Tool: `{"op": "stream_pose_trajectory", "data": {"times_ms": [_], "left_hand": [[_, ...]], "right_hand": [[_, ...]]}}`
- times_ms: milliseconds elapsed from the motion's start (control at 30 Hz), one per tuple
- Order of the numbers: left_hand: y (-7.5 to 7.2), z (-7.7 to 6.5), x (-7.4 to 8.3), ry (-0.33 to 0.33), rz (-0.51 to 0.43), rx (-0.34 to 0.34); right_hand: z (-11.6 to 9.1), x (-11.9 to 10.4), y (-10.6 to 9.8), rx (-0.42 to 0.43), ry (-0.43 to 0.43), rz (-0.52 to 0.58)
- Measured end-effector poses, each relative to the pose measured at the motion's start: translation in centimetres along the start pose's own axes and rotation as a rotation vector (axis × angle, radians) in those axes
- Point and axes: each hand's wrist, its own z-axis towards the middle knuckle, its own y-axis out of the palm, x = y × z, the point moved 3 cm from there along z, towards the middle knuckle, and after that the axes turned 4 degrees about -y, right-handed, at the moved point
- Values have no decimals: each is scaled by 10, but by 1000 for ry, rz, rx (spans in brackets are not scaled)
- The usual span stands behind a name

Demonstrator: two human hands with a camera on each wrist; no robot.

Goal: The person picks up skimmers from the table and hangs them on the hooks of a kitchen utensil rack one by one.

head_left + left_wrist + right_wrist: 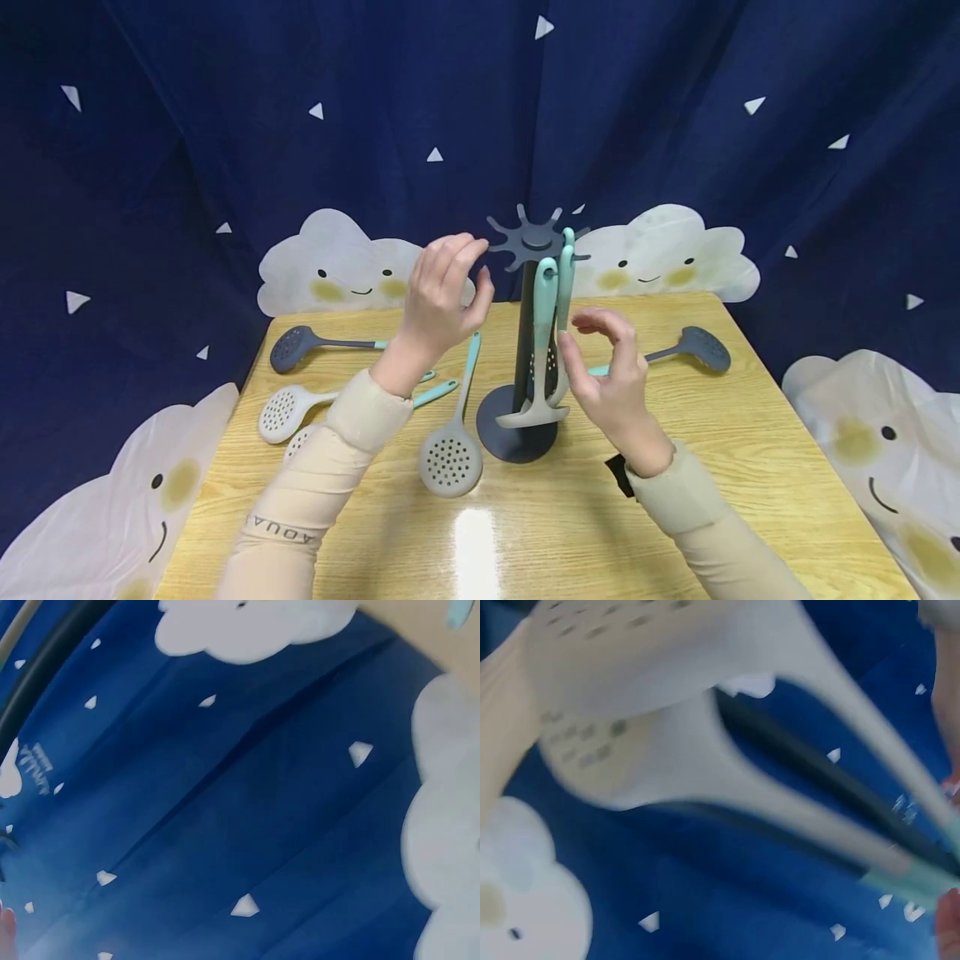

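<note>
A dark utensil stand [522, 333] has a round base and a star of hooks [536, 237] on top. From its right side hang light grey slotted utensils with teal handles [546, 287], their perforated heads [630, 645] large in the right wrist view. A dark perforated head [552, 367] hangs behind them. My left hand [446, 287] is raised beside the hooks, fingertips right at a left one, thumb apart and nothing held. To the right of the hanging handles, my right hand [611, 367] holds nothing, its thumb and forefinger parted in a loose C.
A grey skimmer [451, 458] lies left of the stand's base. Farther left are a dark slotted ladle [292, 348] and grey slotted turners [281, 414], partly behind my left arm. Another dark utensil [705, 348] lies at the right. A blue curtain [420, 83] backs the wooden table [570, 533].
</note>
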Motion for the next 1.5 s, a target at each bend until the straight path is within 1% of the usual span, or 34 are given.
{"op": "stream_pose_trajectory", "data": {"times_ms": [67,167,233,267,367,433,533,633,733,800,867,967,1067,1167,1233,1267,1333,1400,1500], "left_hand": [[1,-13,-2,-64,-45,-16],[7,-36,-7,-170,-93,-71],[12,-53,-10,-217,-98,-133],[15,-61,-11,-236,-95,-177],[25,-88,-12,-292,-92,-346],[32,-106,-13,-345,-92,-494],[42,-132,-12,-444,-105,-723],[50,-155,-11,-536,-130,-942],[57,-178,-9,-595,-145,-1115],[61,-190,-7,-618,-152,-1203],[64,-201,-6,-642,-168,-1265],[69,-213,-3,-678,-193,-1341],[75,-223,-1,-715,-191,-1416],[79,-233,1,-745,-152,-1494],[81,-237,3,-776,-131,-1533],[82,-238,4,-789,-121,-1548],[84,-241,6,-824,-101,-1577],[84,-243,8,-847,-86,-1589],[86,-245,10,-847,-58,-1603]], "right_hand": [[-5,9,-6,52,-37,-7],[-15,27,-14,95,-49,-52],[-24,41,-18,93,-30,-84],[-30,49,-20,83,-10,-102],[-52,71,-25,13,88,-149],[-70,85,-28,-59,178,-174],[-98,99,-29,-198,329,-201],[-125,107,-26,-344,468,-200],[-151,111,-23,-472,591,-182],[-169,112,-19,-565,650,-179],[-186,111,-14,-659,701,-162],[-208,106,-6,-784,721,-114],[-222,100,4,-825,702,-19],[-230,94,15,-828,688,70],[-235,91,22,-846,703,87],[-237,90,24,-863,714,77],[-240,86,29,-925,708,6],[-242,83,33,-985,693,-75],[-242,79,38,-1055,664,-173]]}}
